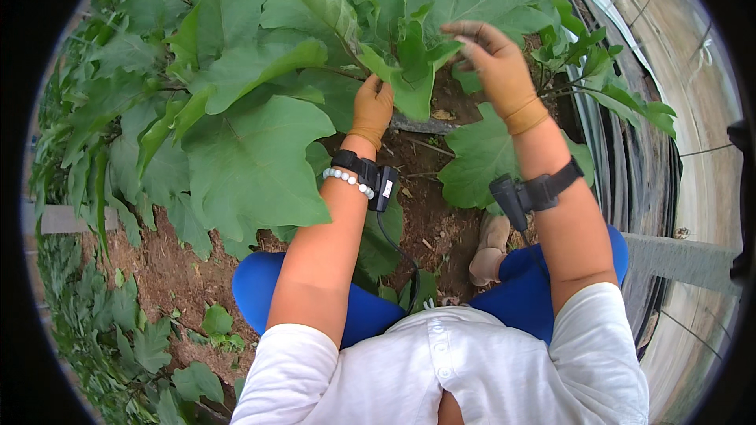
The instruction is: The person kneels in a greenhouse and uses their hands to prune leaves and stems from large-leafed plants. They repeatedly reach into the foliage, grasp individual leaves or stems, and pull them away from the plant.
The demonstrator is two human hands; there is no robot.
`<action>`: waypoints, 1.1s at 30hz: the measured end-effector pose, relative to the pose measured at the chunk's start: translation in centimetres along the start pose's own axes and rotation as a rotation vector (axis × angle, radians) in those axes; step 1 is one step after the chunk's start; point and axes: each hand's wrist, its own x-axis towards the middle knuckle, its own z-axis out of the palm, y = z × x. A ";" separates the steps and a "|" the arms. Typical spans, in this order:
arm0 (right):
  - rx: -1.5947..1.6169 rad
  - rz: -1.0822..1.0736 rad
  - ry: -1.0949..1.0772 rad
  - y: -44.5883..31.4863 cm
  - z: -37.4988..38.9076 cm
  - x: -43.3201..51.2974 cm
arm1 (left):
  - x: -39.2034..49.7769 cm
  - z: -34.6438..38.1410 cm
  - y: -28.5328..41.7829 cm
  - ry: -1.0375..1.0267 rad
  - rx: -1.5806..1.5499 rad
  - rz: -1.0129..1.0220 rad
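Broad green leaves of what looks like an eggplant plant (pixel 260 153) spread before me. My left hand (pixel 373 107), in a thin tan glove, reaches in under the upper foliage; its fingers are pinched at a stem (pixel 354 58), with the fingertips partly hidden by leaves. Gloved alike, my right hand (pixel 493 68) is raised just right of a curled young leaf (pixel 416 65), its fingers bent and a little blurred. Nothing shows clearly between those fingers, and whether they touch the leaf edge is unclear.
Brown soil (pixel 177 265) with dry litter lies beneath the plants. A grey concrete post (pixel 685 260) is at the right, by black plastic sheeting (pixel 638 171) and a translucent film wall (pixel 703 183). A smaller shoot (pixel 596 71) grows beside the sheeting. More plants (pixel 142 342) stand lower left.
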 end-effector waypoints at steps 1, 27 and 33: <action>0.092 0.047 0.005 1.4 0.2 -0.4 | 0.0 0.1 0.0 -0.027 0.008 0.081; 0.175 0.225 0.268 7.7 6.0 -2.5 | -4.5 1.0 0.6 0.008 0.585 0.011; 0.138 0.367 0.107 8.2 3.4 -1.4 | -8.3 0.7 3.8 -0.757 0.783 0.216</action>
